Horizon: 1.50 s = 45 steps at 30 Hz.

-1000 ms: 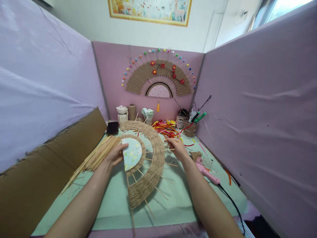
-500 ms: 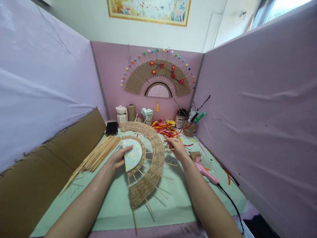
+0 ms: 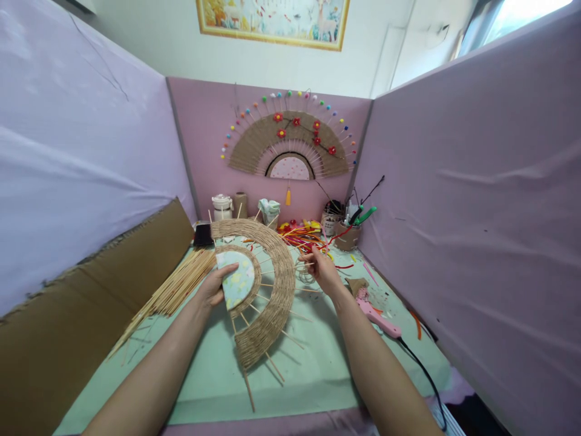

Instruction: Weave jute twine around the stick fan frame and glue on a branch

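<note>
A half-round fan (image 3: 282,272) of woven brown twine on thin wooden sticks is held tilted above the table, its straight side to the left. My left hand (image 3: 216,284) is closed on its inner half-circle of pale floral fabric (image 3: 238,281), thumb on the front and fingers hidden behind. At the fan's right outer edge, the fingers of my right hand (image 3: 321,270) are pinched together at the end of a thin stick (image 3: 302,264). Loose loops of twine (image 3: 307,277) show just below those fingers.
Many loose sticks (image 3: 175,284) lie left beside a cardboard strip (image 3: 113,260). A pink glue gun (image 3: 384,324) with a cord rests at right. Behind are colourful pipe cleaners (image 3: 302,235), a tool holder (image 3: 347,236), a jar (image 3: 222,206) and a decorated fan (image 3: 254,142) on the wall.
The fan has shifted a little left and upward, with its lower end raised. My left hand moved slightly left with it; my right hand stays near the outer edge, slightly lower.
</note>
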{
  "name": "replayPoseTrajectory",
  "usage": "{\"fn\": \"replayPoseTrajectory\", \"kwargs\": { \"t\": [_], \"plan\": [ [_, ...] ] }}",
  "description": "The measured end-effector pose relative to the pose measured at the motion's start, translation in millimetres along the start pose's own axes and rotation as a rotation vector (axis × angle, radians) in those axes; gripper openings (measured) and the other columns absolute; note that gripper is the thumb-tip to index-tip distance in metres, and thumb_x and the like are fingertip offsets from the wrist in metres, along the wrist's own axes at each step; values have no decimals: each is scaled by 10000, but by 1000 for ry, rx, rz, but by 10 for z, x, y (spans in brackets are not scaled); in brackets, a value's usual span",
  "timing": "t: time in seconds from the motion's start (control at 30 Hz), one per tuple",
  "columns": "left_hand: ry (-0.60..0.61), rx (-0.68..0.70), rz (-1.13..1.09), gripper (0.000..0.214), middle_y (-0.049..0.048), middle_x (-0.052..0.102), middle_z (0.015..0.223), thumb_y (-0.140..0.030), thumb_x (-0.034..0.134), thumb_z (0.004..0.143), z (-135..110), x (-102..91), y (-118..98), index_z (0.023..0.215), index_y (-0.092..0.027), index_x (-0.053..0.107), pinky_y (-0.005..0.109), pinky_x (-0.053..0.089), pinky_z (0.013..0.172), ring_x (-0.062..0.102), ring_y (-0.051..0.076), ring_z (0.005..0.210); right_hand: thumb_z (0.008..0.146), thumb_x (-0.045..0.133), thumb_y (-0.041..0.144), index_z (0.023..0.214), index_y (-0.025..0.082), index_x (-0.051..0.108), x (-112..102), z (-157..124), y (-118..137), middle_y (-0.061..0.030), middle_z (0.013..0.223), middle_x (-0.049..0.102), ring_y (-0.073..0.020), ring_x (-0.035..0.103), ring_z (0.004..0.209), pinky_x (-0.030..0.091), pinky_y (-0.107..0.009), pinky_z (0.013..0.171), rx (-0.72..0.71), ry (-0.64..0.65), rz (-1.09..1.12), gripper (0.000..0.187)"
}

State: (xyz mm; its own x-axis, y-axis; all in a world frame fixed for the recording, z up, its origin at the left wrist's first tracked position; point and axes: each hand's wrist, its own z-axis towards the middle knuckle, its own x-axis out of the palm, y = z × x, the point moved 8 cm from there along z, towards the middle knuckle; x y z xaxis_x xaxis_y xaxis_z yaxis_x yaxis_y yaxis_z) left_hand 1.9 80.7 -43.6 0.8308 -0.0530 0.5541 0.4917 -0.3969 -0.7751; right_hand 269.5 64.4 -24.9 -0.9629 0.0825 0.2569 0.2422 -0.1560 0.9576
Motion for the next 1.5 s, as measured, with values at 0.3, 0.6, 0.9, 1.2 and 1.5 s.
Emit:
{"fn": "replayPoseTrajectory", "kwargs": {
  "t": [0.3,0.6,0.9,1.2,1.5],
  "plan": [
    [-22,25,-74,359,129,740,779,-27,532,799,-7,-18,-23,1154,-46,579,331,593,677,715,243,704,740,487,698,605,156,658,22,18,-29,41,458,365,-80,251,430,159,-263,449,-13,41,-19,583],
    [-18,108,-76,318,131,741,801,-28,544,787,29,-51,-120,1095,-64,613,336,595,674,715,242,695,726,582,626,619,149,672,-195,8,133,21,509,464,-79,341,461,208,-250,462,-190,-185,-32,497],
    [-39,147,-59,202,122,740,777,-11,547,780,1,-45,-158,946,-76,642,320,598,632,712,229,663,723,614,578,656,159,672,-249,-62,274,14,520,488,-88,376,484,270,-238,470,-301,-256,18,429],
    [-70,206,-171,259,99,743,769,-37,510,825,-9,-63,-228,1056,-84,619,294,598,660,714,203,671,688,668,565,709,163,683,-42,14,72,1,529,553,-79,425,464,308,-215,459,-75,-50,252,403],
    [-67,241,-223,346,89,745,779,-46,511,830,-32,-56,-246,1164,-102,582,313,588,732,715,202,698,739,600,610,745,149,718,264,-113,-19,-8,554,541,-87,397,485,276,-232,470,12,178,95,477]
  ]
}}
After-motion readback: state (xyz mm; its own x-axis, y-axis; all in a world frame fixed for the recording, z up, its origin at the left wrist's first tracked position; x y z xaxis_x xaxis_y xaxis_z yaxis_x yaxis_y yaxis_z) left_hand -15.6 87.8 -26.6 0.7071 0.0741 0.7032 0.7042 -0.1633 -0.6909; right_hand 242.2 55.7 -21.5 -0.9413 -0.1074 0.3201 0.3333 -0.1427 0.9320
